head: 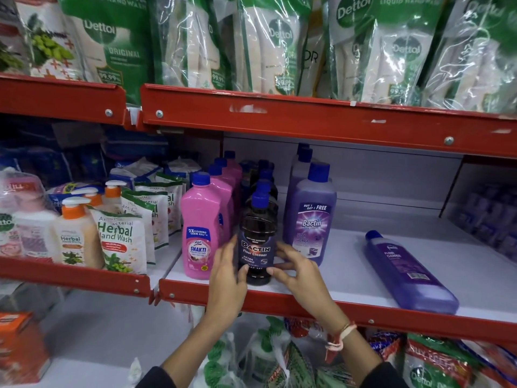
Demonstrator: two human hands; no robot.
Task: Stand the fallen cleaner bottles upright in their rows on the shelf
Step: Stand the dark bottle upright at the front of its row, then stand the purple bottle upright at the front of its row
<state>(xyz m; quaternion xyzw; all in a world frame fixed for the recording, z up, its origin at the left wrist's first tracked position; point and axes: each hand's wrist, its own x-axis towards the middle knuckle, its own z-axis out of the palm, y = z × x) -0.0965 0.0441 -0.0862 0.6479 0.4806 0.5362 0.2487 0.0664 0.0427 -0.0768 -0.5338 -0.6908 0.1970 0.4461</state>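
A dark Bactin floor cleaner bottle [256, 242] with a blue cap stands upright at the front of its row on the white shelf [349, 278]. My left hand [228, 278] touches its left side and my right hand [296, 271] its right side, fingers curled around the lower label. A pink Shakti bottle [202, 225] heads the row to the left, and a purple Bactin bottle [312, 217] stands upright to the right. Further right, another purple cleaner bottle [409, 271] lies flat on the shelf, cap pointing to the back.
Herbal hand wash pouches [123, 242] and pump bottles [74, 233] fill the neighbouring shelf on the left. Dettol refill packs [279, 43] hang over the red upper shelf edge [307, 119]. The red front lip [391, 315] runs below my hands, with packets beneath it.
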